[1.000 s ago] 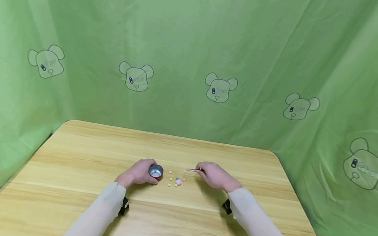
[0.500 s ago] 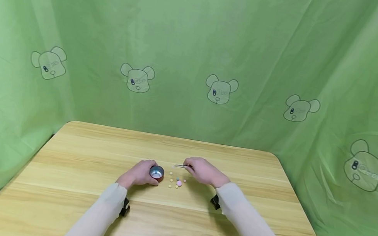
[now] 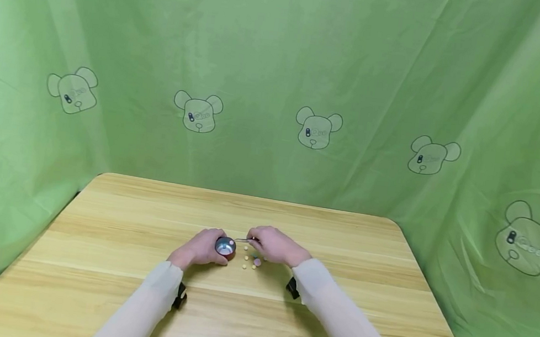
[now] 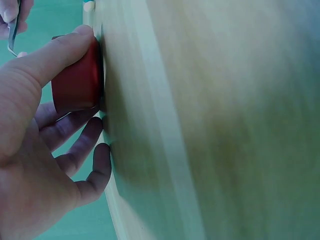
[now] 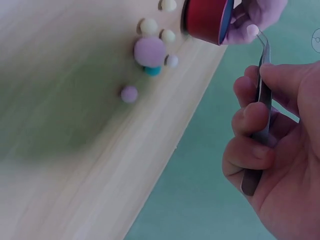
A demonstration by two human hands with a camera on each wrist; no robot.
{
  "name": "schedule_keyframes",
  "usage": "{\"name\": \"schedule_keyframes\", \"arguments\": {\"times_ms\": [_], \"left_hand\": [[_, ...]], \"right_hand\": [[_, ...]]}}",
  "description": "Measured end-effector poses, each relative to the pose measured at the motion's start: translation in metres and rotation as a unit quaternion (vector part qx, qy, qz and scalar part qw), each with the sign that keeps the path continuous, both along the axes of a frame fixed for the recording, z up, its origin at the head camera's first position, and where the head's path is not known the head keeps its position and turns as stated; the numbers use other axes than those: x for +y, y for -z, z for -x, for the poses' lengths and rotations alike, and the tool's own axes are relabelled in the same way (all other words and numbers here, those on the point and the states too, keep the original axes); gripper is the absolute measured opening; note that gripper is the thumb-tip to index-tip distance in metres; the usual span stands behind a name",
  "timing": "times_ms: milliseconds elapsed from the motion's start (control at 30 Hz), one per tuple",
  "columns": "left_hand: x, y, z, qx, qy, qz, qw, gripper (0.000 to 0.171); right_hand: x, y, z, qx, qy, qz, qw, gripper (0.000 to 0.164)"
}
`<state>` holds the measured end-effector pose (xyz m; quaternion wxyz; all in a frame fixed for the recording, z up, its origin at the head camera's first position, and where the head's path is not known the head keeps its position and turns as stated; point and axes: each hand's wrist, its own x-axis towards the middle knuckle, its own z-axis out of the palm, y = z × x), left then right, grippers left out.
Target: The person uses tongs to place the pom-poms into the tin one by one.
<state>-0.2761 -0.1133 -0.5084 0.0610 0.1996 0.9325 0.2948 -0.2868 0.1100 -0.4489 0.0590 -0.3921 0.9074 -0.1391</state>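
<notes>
Head view: what container is that, and what's in it?

A small red tin [image 5: 204, 20], standing near the middle of the wooden table [image 3: 87, 281], mouth up. The inside is silvery; whether anything lies at the bottom is too small to tell. A small pink ball [image 5: 252, 30] sits between one and two o'clock at its rim, held at the tips of bent tweezers [image 3: 243, 240].

And the hands?

The left hand [image 3: 201, 247] grips the tin from nine o'clock, thumb on the near side, fingers on the far side. The right hand [image 3: 273, 245], at three o'clock, pinches the tweezers, which reach in from two.

What else is around?

Loose balls, from three to four o'clock of the tin. Three pale yellow balls [image 3: 247, 257] make a rough column nearest it. Beyond them sits a large pink ball [image 3: 257, 262], with a teal ball [image 5: 152, 71] at its eleven o'clock, another pale yellow one at seven, and a tiny pink one at two.

Anything in the way?

The right hand overhangs the cluster's far side, close by that tiny pink one. A green curtain [image 3: 251, 161] hangs at twelve.
</notes>
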Motion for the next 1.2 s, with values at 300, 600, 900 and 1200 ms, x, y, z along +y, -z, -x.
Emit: {"name": "schedule_keyframes", "arguments": {"times_ms": [300, 600, 900, 1200], "left_hand": [[0.001, -0.001, -0.001, -0.006, -0.003, -0.004, 1.0000, 0.052], [0.000, 0.001, 0.000, -0.004, 0.001, -0.007, 1.0000, 0.052], [-0.001, 0.000, 0.001, -0.006, -0.001, -0.007, 1.0000, 0.052], [-0.001, 0.000, 0.000, -0.007, -0.001, -0.002, 1.0000, 0.054]], "right_hand": [[-0.008, 0.007, -0.002, -0.029, 0.003, 0.001, 1.000, 0.019], [-0.010, 0.013, -0.002, -0.085, 0.018, 0.015, 0.996, 0.019], [-0.010, 0.018, 0.000, -0.066, 0.024, -0.003, 0.998, 0.019], [-0.008, 0.021, 0.001, -0.055, 0.033, -0.020, 0.998, 0.018]]}}
